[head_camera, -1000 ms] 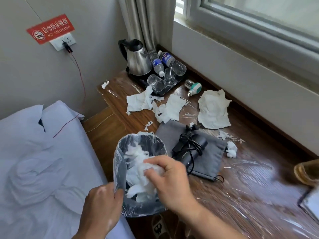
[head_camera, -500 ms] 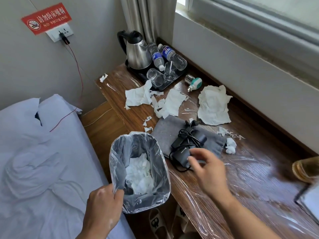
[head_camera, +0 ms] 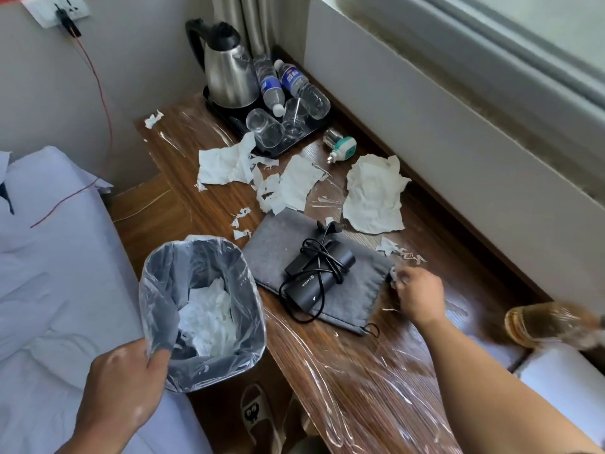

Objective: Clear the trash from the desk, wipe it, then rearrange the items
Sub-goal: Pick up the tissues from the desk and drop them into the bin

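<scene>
Moving since a second ago: the right hand has left the bin, where it was dropping tissue, and crossed the pouch to its far corner.
Right fingers: curled downward, pinching a small white wad at the pouch's edge; only a bit of it shows past the fingertips.
Left fingers: the left hand is wrapped round the bin's near rim, thumb over the edge, holding it beside the desk.
Meaning for the task: one load is in and the next is being picked up; by my judgement clearing is about half done and wiping not begun.
Trash left: fine scraps just beyond the right fingertips; a big sheet farther past them; torn sheets well away, towards the kettle.
Materials: tissue thin, crumpled, ragged-edged; bin liner clear crinkly film; pouch flat grey fabric; charger a smooth black block wound with cord; desk wood-grain under wrinkled glossy film.
</scene>
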`<state>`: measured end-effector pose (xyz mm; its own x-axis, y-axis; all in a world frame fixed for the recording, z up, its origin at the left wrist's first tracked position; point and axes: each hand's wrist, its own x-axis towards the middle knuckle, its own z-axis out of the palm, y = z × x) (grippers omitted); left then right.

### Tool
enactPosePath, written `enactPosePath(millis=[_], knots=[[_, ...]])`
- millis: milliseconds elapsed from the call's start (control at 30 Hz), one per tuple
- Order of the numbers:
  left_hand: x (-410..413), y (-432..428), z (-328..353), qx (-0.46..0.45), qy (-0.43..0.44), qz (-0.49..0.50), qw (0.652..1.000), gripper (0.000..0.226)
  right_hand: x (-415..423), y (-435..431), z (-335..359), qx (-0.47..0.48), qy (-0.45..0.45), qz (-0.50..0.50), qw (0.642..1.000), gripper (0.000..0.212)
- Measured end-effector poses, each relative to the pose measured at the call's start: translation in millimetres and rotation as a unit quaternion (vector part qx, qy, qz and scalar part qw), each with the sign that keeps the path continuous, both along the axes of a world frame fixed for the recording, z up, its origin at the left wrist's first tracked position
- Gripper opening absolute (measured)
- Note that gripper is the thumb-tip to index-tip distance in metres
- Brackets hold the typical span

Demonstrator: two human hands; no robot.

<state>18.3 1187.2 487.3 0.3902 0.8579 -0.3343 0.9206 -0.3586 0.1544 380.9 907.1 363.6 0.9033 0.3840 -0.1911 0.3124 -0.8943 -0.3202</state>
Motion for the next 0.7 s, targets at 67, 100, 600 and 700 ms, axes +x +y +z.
enactPosePath(millis=[67, 100, 600, 700], knots=[[3.1, 1.0, -0.9, 0.003, 0.005, 0.004, 1.000, 0.040, 5.4, -2.4, 2.9, 0.034, -0.025, -0.049, 0.998, 0.010], [5.0, 0.7, -1.4, 0.005, 0.008, -0.002, 1.000, 0.041, 10.0, -5.9, 6.2, 0.060, -0.036, -0.084, 0.994, 0.010], [-2.4, 7.5, -11.8, 0.003, 0.047, -0.033, 0.998, 0.041, 58.7, 20.4, -0.1, 0.036, 0.001, -0.016, 0.999, 0.014], [-3.4, 6.6, -11.2, 0.002, 0.018, -0.024, 1.000, 0.040, 66.3, 29.0, 16.1, 0.070, -0.034, -0.031, 0.996, 0.014]])
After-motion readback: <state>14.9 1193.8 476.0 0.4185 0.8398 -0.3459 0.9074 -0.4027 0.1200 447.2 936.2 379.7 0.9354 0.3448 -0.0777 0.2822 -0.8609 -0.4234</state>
